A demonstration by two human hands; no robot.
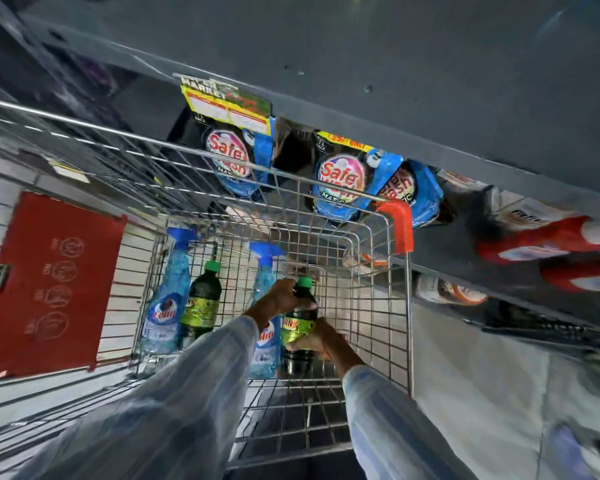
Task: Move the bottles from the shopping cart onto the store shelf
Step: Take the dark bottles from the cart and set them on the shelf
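Pale tiled floor (pixel 465 368) on the right, blurred. Grey store shelf (pixel 430 109) running across the far side, tilted by the wide lens, a yellow and green price tag (pixel 227 105) hanging from its edge. Blue and black "Safe Wash" detergent pouches (pixel 340 181) packed under that edge; red and white bottles (pixel 548 240) lying farther right on a lower level, too blurred to read.

Wire shopping cart (pixel 371 306) in the middle, seen from above, its far rim just beside the pouches, a red corner guard (pixel 399 223) at the far right corner. Red child-seat flap (pixel 52 285) with white pictograms on the left side. Wire walls close around everything inside.

In the basket: two blue spray bottles (pixel 168 299) upright, one against the left wall, the other partly hidden behind the left sleeve (pixel 174 393). Between them a dark bottle with green cap (pixel 201 303) and yellow-green label, upright, untouched.

A second dark green-capped bottle (pixel 300 323) near the middle right, still inside the cart, gripped by both hands. Left hand (pixel 281 299) curled around its neck just below the cap. Right hand (pixel 321 339) wrapped around the labelled body, fingers closed on it. Right sleeve (pixel 392 427) pale and striped, entering from the near edge.
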